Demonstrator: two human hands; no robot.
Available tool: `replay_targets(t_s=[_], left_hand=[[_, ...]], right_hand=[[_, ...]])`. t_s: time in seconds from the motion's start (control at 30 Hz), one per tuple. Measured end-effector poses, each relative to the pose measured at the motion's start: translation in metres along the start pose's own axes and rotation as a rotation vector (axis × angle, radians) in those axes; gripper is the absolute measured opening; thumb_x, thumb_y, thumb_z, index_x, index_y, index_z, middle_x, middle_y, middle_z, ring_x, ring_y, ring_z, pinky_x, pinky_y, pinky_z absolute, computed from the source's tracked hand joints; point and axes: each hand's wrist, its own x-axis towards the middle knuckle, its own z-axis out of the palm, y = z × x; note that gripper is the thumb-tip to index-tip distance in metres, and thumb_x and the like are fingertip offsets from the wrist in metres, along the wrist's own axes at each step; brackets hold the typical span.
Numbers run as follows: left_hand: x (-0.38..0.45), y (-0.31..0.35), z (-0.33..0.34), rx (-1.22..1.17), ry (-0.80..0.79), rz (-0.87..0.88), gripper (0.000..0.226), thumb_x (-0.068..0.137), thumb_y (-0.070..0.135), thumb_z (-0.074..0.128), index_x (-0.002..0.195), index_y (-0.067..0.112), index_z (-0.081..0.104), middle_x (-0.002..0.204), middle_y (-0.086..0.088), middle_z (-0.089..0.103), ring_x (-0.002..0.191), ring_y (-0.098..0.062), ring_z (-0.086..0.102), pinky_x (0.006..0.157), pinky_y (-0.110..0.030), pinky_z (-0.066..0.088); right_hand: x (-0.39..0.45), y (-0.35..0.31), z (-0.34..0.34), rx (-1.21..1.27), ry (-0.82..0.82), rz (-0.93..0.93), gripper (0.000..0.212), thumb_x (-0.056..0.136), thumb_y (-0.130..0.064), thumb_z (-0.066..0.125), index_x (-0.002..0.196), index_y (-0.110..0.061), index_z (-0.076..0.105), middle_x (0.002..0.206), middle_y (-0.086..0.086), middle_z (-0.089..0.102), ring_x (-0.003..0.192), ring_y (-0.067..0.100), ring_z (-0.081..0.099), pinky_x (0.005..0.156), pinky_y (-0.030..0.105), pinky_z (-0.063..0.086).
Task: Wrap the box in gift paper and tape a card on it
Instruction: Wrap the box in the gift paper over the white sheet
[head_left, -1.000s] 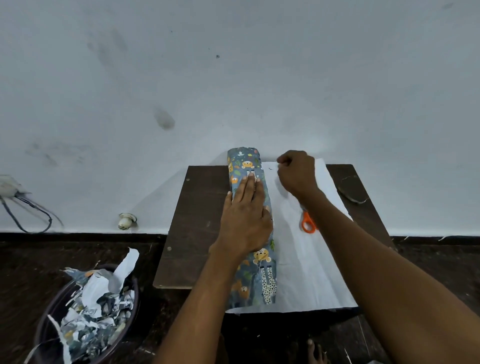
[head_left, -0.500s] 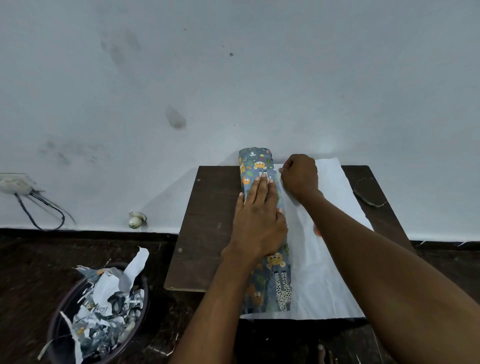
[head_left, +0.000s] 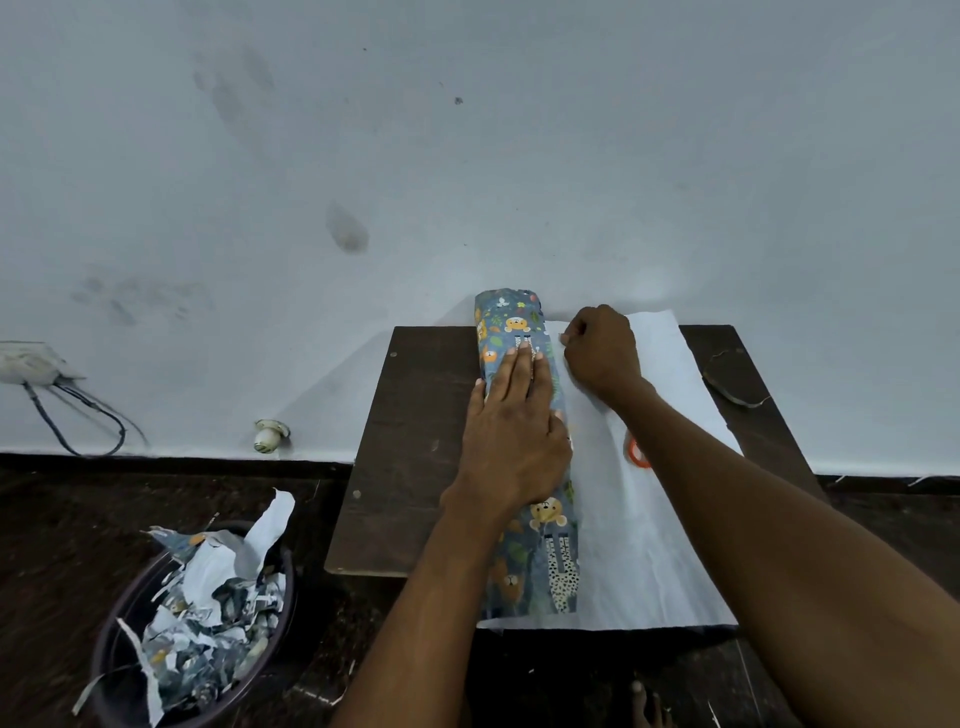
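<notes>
One wall (head_left: 467, 156), white, marked, behind everything. One dark floor (head_left: 62, 545). One brown worktop (head_left: 415, 441) pushed against the wall.

One sheet of gift paper (head_left: 649, 545), white side up, spread over the right half of the worktop and overhanging its near edge. Left part of it is rolled or folded over into one long printed bundle (head_left: 540, 561): blue with animal pattern. Can't tell whether the box is inside. Bundle's long axis runs from the near edge straight away toward the wall; far end touches or just overhangs the worktop's back edge, near end sticks out past the front edge.

One bin (head_left: 130, 649) on the floor, left of the worktop, full of torn paper scraps.

Two hands. Left hand (head_left: 514, 441) flat on the bundle's middle, fingers straight and pointing toward the wall, pressing down. Right hand (head_left: 602, 351) just right of the bundle's far end, fingers curled in on the white paper; looks like a pinch on the paper edge, but can't confirm.

One orange scissor handle (head_left: 635, 452) showing on the paper beside the right forearm, rest hidden.

One wall socket (head_left: 26, 361) far left with cable hanging.
</notes>
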Motion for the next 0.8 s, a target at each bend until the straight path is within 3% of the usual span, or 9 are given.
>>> replay_targets(t_s=[0.17,0.3,0.4,0.5,0.57,0.63,0.73,0.8], left_hand=[[0.001,-0.002,-0.001,0.006,0.000,0.005,0.080,0.087,0.039,0.008,0.162,0.013,0.004,0.171,-0.003,-0.004,0.157,-0.018,-0.007,0.125,-0.046,0.004],[0.000,-0.001,-0.001,-0.018,-0.003,-0.002,0.080,0.087,0.039,0.008,0.162,0.013,0.005,0.171,-0.002,-0.004,0.156,-0.017,-0.007,0.125,-0.046,0.003],[0.000,-0.001,-0.002,0.005,0.001,0.003,0.070,0.096,0.036,0.014,0.162,0.012,0.005,0.171,-0.003,-0.003,0.157,-0.017,-0.006,0.125,-0.046,0.005],[0.001,-0.003,-0.002,0.005,-0.012,-0.003,0.068,0.099,0.035,0.016,0.162,0.013,0.004,0.171,-0.002,-0.004,0.156,-0.017,-0.007,0.125,-0.045,0.005],[0.000,-0.003,-0.002,0.008,-0.019,-0.002,0.071,0.096,0.036,0.014,0.162,0.013,0.004,0.171,-0.002,-0.004,0.157,-0.017,-0.006,0.125,-0.046,0.006],[-0.001,-0.001,-0.003,0.027,-0.012,0.006,0.076,0.090,0.038,0.012,0.162,0.012,0.004,0.171,-0.004,-0.003,0.157,-0.018,-0.005,0.125,-0.046,0.008],[0.000,-0.001,-0.003,0.060,-0.004,0.016,0.081,0.087,0.041,0.006,0.161,0.010,0.004,0.170,-0.005,-0.002,0.157,-0.020,-0.004,0.125,-0.048,0.011],[0.000,-0.002,-0.003,0.077,0.008,0.025,0.089,0.081,0.046,-0.007,0.161,0.010,0.004,0.170,-0.006,-0.001,0.157,-0.021,-0.003,0.125,-0.049,0.013]], right_hand=[[-0.010,-0.006,-0.028,0.086,-0.249,0.058,0.011,0.088,-0.008,0.073,0.089,0.002,0.078,0.096,0.011,0.076,0.090,0.018,0.063,0.082,0.029,0.049],[-0.041,0.001,-0.060,0.199,-0.065,0.139,0.010,0.089,-0.003,0.068,0.089,-0.003,0.078,0.094,0.004,0.075,0.094,0.021,0.068,0.091,0.038,0.055],[-0.071,0.011,-0.076,0.084,0.031,0.126,0.005,0.086,-0.013,0.072,0.082,-0.011,0.072,0.083,-0.001,0.069,0.089,0.021,0.067,0.075,0.031,0.052],[-0.097,0.015,-0.081,-0.214,0.002,0.159,0.036,0.085,-0.043,0.075,0.103,-0.013,0.067,0.105,0.011,0.065,0.107,0.033,0.060,0.089,0.040,0.048],[-0.110,0.014,-0.078,-0.365,-0.090,0.204,0.054,0.086,-0.051,0.072,0.119,-0.010,0.060,0.121,0.016,0.057,0.119,0.038,0.051,0.099,0.044,0.040],[-0.118,0.015,-0.072,-0.346,-0.089,0.176,0.047,0.086,-0.043,0.073,0.117,-0.010,0.063,0.120,0.015,0.056,0.116,0.037,0.052,0.097,0.043,0.042],[-0.122,0.022,-0.069,-0.132,0.027,0.141,0.018,0.079,-0.017,0.071,0.094,-0.007,0.071,0.096,0.011,0.064,0.093,0.032,0.062,0.078,0.039,0.052],[-0.122,0.023,-0.072,-0.036,0.047,0.183,0.011,0.074,-0.009,0.069,0.085,-0.006,0.071,0.086,0.008,0.067,0.083,0.028,0.063,0.070,0.034,0.051]])
